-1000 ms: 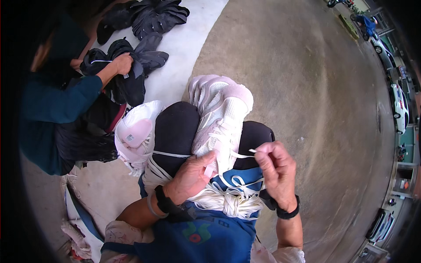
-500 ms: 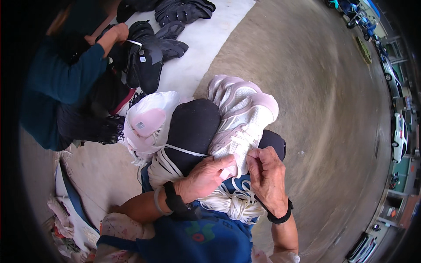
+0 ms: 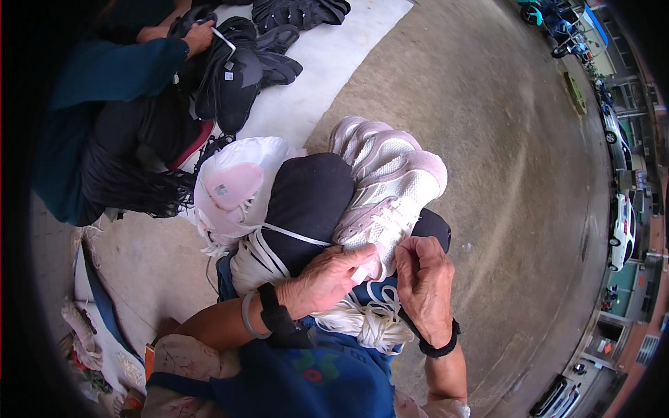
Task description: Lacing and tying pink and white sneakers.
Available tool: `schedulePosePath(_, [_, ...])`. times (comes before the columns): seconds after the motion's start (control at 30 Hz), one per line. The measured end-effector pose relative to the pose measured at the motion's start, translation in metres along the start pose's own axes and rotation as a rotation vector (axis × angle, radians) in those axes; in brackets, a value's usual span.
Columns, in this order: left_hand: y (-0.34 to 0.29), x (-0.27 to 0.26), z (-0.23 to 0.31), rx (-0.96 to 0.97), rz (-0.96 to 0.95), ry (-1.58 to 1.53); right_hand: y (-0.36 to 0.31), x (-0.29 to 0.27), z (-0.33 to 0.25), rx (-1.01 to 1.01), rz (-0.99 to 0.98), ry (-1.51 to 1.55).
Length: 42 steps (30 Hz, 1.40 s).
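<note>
Across my lap lies a white and pale-pink sneaker upper point(image 3: 387, 219), its toe pointing away, with more uppers of its kind stacked behind it. My left hand point(image 3: 327, 279) is closed on the upper's near end, thumb and fingers pinching at the tongue. Just right of it, my right hand point(image 3: 424, 279) is in a pinch close to the upper's edge; what its fingertips hold is hidden. White laces run through the upper's eyelets. A bundle of white shoelaces point(image 3: 366, 324) rests on my lap below both hands, and more laces point(image 3: 258, 261) hang over my left thigh.
Another white and pink upper point(image 3: 237, 184) sits by my left knee point(image 3: 311, 202). At the upper left, a co-worker's hand point(image 3: 200, 36) holds a thin white strip or tool over black shoe uppers point(image 3: 233, 83). A white sheet point(image 3: 334, 66) covers part of the concrete floor. Parked vehicles stand far right.
The co-worker's hand has moved up and slightly right, with the forearm now more level. My hands keep nearly the same hold. The view has shifted a little.
</note>
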<state>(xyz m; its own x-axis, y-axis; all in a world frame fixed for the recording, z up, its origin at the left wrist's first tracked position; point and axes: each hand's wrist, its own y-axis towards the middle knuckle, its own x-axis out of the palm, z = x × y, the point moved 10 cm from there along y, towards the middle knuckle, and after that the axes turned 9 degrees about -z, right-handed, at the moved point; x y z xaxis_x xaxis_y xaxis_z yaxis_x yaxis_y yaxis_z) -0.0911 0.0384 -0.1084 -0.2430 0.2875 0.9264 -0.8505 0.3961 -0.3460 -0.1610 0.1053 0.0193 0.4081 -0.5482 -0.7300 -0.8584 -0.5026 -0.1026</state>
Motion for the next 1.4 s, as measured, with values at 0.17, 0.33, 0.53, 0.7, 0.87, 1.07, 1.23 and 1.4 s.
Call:
schedulePosePath(0.17, [0.002, -0.002, -0.002, -0.012, -0.070, 0.013, 0.000, 0.010, 0.025, 0.089, -0.078, 0.207])
schedulePosePath(0.33, [0.002, 0.003, 0.000, -0.012, -0.083, 0.064, 0.004, 0.007, 0.021, 0.090, -0.119, 0.237])
schedulePosePath(0.53, [0.000, 0.004, -0.004, -0.012, -0.066, -0.066, -0.007, 0.008, 0.015, 0.065, -0.067, 0.201])
schedulePosePath(0.7, [-0.013, 0.001, -0.008, -0.060, 0.059, -0.034, -0.015, 0.010, 0.020, 0.050, -0.019, 0.177])
schedulePosePath(0.87, [-0.034, 0.009, -0.009, -0.227, 0.062, 0.133, -0.025, 0.010, 0.030, 0.143, -0.029, 0.371])
schedulePosePath(1.07, [-0.072, 0.069, 0.073, 0.264, -0.244, 1.492, -0.042, 0.010, 0.016, 0.020, -0.149, 0.322])
schedulePosePath(1.23, [-0.127, 0.056, 0.184, 0.459, 0.080, 0.611, -0.060, 0.047, 0.021, 0.209, -0.261, 0.507])
schedulePosePath(1.4, [-0.194, 0.084, 0.261, 0.828, -0.230, 0.579, -0.082, 0.090, 0.049, 0.397, -0.206, 0.970])
